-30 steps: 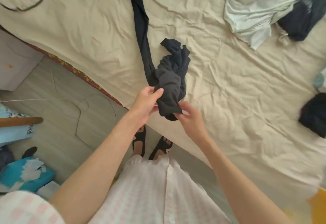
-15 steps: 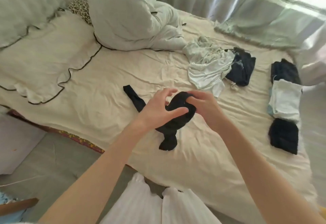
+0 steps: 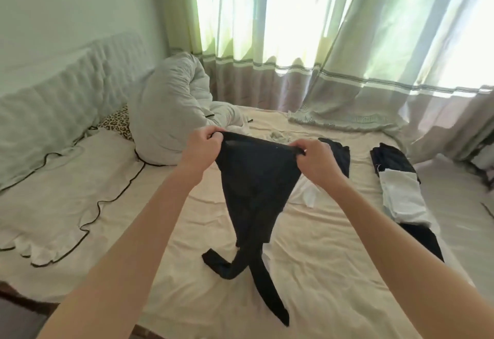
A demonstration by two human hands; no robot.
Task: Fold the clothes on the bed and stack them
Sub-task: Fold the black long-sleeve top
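Note:
I hold a pair of black tights (image 3: 256, 186) up over the cream bed (image 3: 334, 272). My left hand (image 3: 204, 149) grips one end of the waistband and my right hand (image 3: 314, 158) grips the other end, stretching it flat between them. The two legs hang down, cross, and trail on the sheet near the front edge. A row of folded clothes lies at the right: a dark piece (image 3: 393, 159), a white piece (image 3: 401, 197) and a black piece (image 3: 425, 239). More unfolded clothes, dark (image 3: 339, 157) and pale (image 3: 280, 137), lie behind the tights, partly hidden.
A bunched grey duvet (image 3: 171, 114) and a leopard-print pillow (image 3: 116, 125) sit at the back left by the padded headboard (image 3: 61, 98). A cream pillow with dark piping (image 3: 53, 199) lies at the left. Curtains (image 3: 334, 58) hang behind the bed, one draping onto it.
My hands went from gathering the bunched tights to lifting them and spreading the waistband apart. The view rose from the bed's edge and floor to the bed and curtains.

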